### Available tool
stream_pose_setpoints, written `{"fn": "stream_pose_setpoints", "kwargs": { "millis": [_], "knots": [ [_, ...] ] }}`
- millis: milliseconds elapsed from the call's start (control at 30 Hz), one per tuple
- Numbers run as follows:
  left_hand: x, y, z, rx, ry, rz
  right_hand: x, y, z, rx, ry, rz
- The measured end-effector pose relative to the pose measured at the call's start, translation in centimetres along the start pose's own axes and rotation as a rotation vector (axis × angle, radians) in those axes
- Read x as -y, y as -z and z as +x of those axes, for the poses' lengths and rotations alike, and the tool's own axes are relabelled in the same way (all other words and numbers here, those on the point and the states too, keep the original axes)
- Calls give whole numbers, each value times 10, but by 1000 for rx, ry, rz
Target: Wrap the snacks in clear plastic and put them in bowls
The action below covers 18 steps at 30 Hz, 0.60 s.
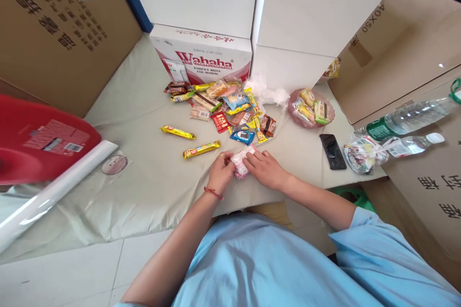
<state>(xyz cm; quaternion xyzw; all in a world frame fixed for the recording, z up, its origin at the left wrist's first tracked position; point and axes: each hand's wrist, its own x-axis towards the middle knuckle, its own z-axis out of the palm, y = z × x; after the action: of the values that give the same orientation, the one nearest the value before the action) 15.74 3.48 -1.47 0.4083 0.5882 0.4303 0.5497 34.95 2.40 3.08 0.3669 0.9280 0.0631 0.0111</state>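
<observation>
A pink-and-white plastic packet lies between my hands near the table's front edge. My left hand is closed, pinching the packet's left edge. From the right, my right hand has its curled fingers over the top of the packet, gripping it. The fingertips beneath it are hidden. Just beyond the hands lies a blue snack packet, at the front of a pile of wrapped snacks. To the left of my left hand are two separate yellow snack sticks, one nearer and one farther.
A pink glass bowl holds several snacks, with a black phone in front. Two plastic bottles lie at the right. A Wahaha carton stands behind the pile. At left are a red jug and a plastic roll.
</observation>
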Motion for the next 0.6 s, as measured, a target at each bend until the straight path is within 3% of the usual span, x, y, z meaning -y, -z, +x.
{"fn": "stream_pose_setpoints", "kwargs": {
  "millis": [167,267,433,600],
  "knots": [
    [-23,8,5,86,63,-50,-10,-2,3,-21,39,66],
    [-33,16,7,146,61,-103,-20,-1,-2,-90,-13,223],
    [-35,9,6,164,-82,-288,-39,2,-8,-257,-113,786],
    [-28,-18,4,291,80,-448,-37,-8,-12,-244,-302,1410]
  ]
}}
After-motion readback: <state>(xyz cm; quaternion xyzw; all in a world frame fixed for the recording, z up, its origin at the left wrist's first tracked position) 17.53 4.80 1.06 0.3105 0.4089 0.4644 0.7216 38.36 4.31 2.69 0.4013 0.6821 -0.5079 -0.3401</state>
